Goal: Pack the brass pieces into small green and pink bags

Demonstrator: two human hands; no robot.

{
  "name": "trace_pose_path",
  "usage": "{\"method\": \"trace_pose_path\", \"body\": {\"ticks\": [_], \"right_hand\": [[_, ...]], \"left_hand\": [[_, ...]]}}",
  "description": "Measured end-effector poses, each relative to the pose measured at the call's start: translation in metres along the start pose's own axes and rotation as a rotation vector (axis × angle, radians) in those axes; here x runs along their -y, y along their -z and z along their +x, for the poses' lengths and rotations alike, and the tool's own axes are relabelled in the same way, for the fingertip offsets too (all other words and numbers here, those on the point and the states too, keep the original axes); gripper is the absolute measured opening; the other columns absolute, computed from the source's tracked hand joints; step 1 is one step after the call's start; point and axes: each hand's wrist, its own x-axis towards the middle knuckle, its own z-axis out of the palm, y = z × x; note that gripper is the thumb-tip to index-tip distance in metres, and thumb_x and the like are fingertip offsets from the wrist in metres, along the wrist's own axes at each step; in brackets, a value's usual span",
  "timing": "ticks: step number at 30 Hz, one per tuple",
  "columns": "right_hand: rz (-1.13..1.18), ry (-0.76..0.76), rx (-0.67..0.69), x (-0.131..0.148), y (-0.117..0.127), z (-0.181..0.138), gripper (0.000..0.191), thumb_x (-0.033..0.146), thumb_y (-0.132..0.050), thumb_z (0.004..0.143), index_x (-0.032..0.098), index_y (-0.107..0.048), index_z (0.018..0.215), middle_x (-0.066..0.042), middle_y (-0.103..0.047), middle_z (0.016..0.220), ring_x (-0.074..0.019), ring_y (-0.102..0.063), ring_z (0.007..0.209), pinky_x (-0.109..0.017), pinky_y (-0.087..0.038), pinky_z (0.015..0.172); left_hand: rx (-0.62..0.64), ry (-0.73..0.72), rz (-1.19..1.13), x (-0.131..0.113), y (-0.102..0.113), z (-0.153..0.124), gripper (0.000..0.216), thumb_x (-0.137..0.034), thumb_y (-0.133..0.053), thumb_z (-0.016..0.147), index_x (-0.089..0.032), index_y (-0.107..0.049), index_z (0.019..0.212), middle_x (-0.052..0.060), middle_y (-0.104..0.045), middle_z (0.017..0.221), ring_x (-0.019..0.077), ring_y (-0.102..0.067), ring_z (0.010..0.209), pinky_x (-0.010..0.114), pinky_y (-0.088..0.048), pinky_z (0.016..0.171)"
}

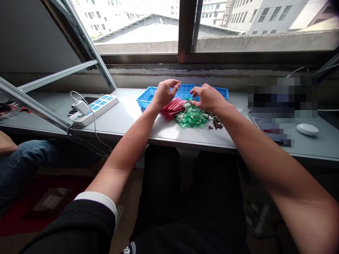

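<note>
Two black-clad legs [162, 176] and one black sleeve [71, 225] with a white cuff lie nearest the head camera, below the near edge of one pale table [124, 113]. Two bare hands reach over it toward the far edge. The left hand [164, 92] hangs by the red packets; its grip has thumb and fingertips drawn close, and I cannot tell whether anything is pinched. The right hand [210, 97] is over the green packets, its grip curled with a gap between thumb and forefinger.

Three piles sit between the table's near and far edges: one of red packets [172, 109], one of green packets [192, 117] just beside it, and one of small brown pieces [217, 122] to the right. Each pile overlaps too much to count. Three blue trays [145, 100] show along the far edge, partly behind the hands.

Toward the table's left end lies one power strip [99, 110] with one white plug [81, 107]; near its right end, one white mouse [307, 129].
</note>
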Motion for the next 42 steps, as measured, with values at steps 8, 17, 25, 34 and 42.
{"method": "trace_pose_path", "body": {"ticks": [8,17,25,34,42], "right_hand": [[0.514,-0.231,-0.356,-0.005,-0.013,-0.005,0.032,0.037,-0.086,0.105,0.033,-0.087,0.136,-0.008,-0.094,0.133,-0.0349,-0.092,0.124,-0.054,-0.078,0.12],[0.928,-0.249,-0.251,0.003,-0.019,-0.016,0.043,0.048,-0.108,0.091,0.032,-0.082,0.121,-0.008,-0.089,0.12,-0.0338,-0.093,0.111,-0.059,-0.084,0.112],[0.913,-0.295,-0.184,0.01,-0.01,-0.021,0.051,0.072,-0.11,0.096,0.032,-0.079,0.105,-0.009,-0.091,0.116,-0.0347,-0.095,0.122,-0.054,-0.084,0.104],[0.859,-0.28,-0.246,0.003,-0.012,-0.016,0.026,0.042,-0.104,0.094,0.034,-0.08,0.099,-0.005,-0.092,0.129,-0.0329,-0.089,0.133,-0.054,-0.084,0.113],[0.813,-0.214,-0.341,0.0,-0.017,-0.015,0.012,0.031,-0.092,0.097,0.033,-0.085,0.088,-0.004,-0.085,0.155,-0.0337,-0.087,0.138,-0.057,-0.083,0.117]], "left_hand": [[0.047,-0.031,-0.122,-0.007,-0.016,-0.008,0.035,-0.033,-0.08,0.121,-0.022,-0.092,0.152,0.016,-0.097,0.149,0.0313,-0.092,0.141,0.047,-0.071,0.132],[0.056,0.01,-0.339,-0.005,-0.032,-0.005,0.05,-0.027,-0.086,0.114,-0.02,-0.082,0.163,0.015,-0.096,0.14,0.0285,-0.094,0.132,0.048,-0.077,0.124],[0.011,0.06,-0.384,0.001,-0.027,0.002,0.055,-0.064,-0.098,0.114,-0.024,-0.088,0.149,0.014,-0.091,0.155,0.0347,-0.089,0.154,0.051,-0.075,0.129],[0.064,-0.014,-0.52,0.003,-0.024,-0.001,0.03,-0.045,-0.101,0.11,-0.022,-0.096,0.129,0.012,-0.097,0.144,0.0331,-0.094,0.144,0.054,-0.075,0.135],[0.214,0.132,-0.611,-0.018,-0.013,-0.01,0.04,-0.05,-0.09,0.12,-0.02,-0.096,0.145,0.014,-0.097,0.144,0.0326,-0.099,0.132,0.052,-0.082,0.125]]}}
